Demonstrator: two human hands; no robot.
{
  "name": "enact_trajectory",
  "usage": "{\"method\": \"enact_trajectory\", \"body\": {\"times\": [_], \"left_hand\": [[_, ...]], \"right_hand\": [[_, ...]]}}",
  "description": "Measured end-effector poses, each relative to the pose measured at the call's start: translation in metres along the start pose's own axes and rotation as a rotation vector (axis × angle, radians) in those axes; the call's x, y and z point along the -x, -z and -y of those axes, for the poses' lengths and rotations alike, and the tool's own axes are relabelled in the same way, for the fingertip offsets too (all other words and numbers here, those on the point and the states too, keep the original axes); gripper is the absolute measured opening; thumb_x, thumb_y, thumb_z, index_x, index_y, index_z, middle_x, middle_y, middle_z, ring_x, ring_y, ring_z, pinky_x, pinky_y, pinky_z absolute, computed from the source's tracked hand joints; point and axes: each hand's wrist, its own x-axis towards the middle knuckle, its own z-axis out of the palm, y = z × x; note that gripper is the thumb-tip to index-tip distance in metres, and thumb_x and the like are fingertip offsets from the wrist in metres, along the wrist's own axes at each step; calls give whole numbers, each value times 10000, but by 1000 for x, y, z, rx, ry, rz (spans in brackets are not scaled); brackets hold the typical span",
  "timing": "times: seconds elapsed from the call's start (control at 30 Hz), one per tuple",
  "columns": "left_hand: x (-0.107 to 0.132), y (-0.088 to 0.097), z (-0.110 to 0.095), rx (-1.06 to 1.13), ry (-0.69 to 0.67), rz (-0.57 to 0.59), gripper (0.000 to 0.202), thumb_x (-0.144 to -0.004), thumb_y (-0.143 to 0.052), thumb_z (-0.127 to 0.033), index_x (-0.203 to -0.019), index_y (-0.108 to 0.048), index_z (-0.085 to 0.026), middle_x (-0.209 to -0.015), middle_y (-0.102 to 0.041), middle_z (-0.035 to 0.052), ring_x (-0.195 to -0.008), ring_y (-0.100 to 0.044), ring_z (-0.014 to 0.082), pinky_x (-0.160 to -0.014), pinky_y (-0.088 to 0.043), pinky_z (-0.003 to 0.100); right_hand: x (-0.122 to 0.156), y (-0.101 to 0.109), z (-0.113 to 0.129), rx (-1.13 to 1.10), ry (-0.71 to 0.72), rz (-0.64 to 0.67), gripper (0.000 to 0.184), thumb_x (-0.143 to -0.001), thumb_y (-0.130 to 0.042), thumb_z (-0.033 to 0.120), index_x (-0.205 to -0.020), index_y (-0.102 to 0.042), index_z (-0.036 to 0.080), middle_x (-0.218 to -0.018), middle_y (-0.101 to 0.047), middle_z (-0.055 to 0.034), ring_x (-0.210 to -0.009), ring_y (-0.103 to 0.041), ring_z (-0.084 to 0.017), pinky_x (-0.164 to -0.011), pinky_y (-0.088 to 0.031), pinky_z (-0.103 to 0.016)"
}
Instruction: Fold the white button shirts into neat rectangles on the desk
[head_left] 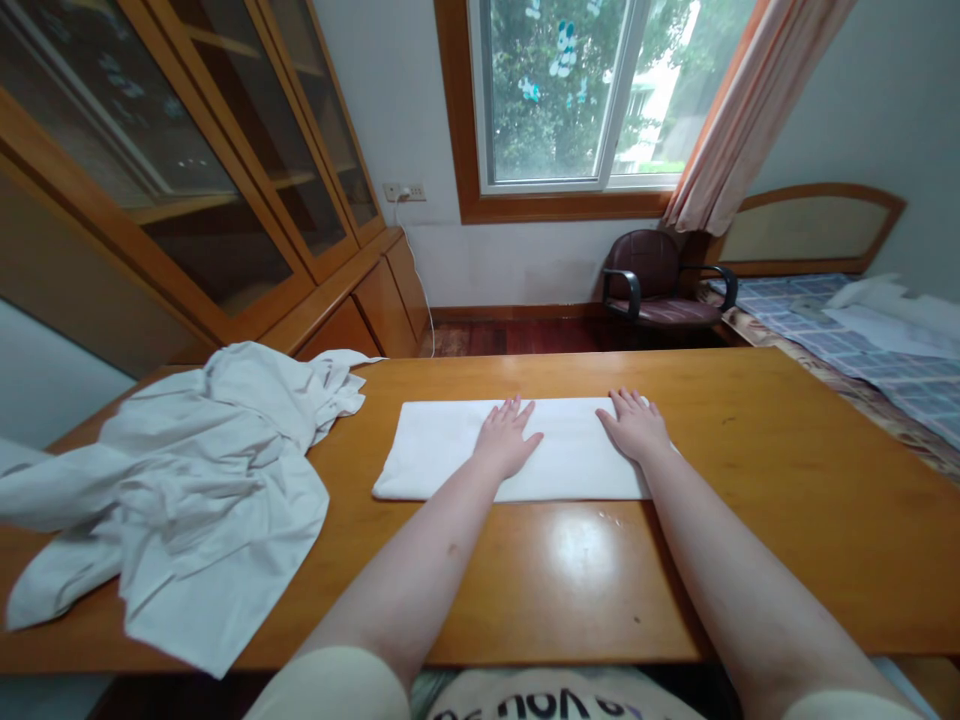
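Observation:
A white cloth (435, 450), folded into a long flat rectangle, lies across the middle of the wooden table. My left hand (504, 438) rests flat near its centre, fingers spread and pointing away from me. Toward the cloth's right end, my right hand (636, 424) also lies flat with its fingers apart. Both palms press on the fabric from above, and neither hand grips it. The right forearm and hand cover part of the cloth's right edge.
A crumpled white cloth (217, 480) is heaped on the left of the table (570, 610), partly hanging over its edge. Beyond stand a glass-fronted cabinet (300, 270), a brown armchair (660, 275) below the window, and a bed (832, 330) at right.

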Motion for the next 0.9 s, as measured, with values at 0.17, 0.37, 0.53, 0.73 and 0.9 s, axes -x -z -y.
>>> {"method": "enact_trajectory", "body": {"times": [0.17,0.37,0.53,0.73,0.9], "left_hand": [[19,10,53,-75,118,-16,696,-885,-235,-608,-1458,-253,-213,-1519,-246,83,-1398,-202,233,-1124,-164,418],[35,21,106,-141,199,-43,646,-903,-244,-568,-1434,-319,-209,-1502,-288,92,-1388,-232,244,-1116,-185,412],[43,29,132,-130,255,-8,658,-914,-218,-549,-1447,-281,-169,-1520,-230,100,-1401,-181,262,-1116,-189,457],[45,32,136,-127,302,-14,621,-936,-186,-465,-1453,-244,-126,-1527,-195,114,-1399,-185,271,-1115,-174,505],[52,36,128,-194,352,-111,614,-934,-228,-437,-1406,-326,-58,-1482,-303,171,-1384,-218,303,-1115,-139,529]], "right_hand": [[-1,-2,-1,4,8,-3,671,-905,-226,568,-1428,-339,163,-1499,-294,-87,-1383,-214,-251,-1104,-151,-468],[1,0,0,7,12,-11,664,-908,-230,562,-1427,-339,162,-1494,-306,-96,-1380,-221,-256,-1101,-161,-471],[2,3,1,1,5,4,665,-908,-223,563,-1432,-332,167,-1498,-298,-88,-1384,-212,-250,-1105,-162,-472],[0,-1,0,4,13,5,670,-908,-228,566,-1430,-335,160,-1497,-299,-95,-1384,-212,-252,-1108,-145,-467],[0,0,-2,4,2,-21,645,-911,-254,551,-1416,-356,162,-1482,-327,-110,-1377,-227,-263,-1101,-150,-472]]}}
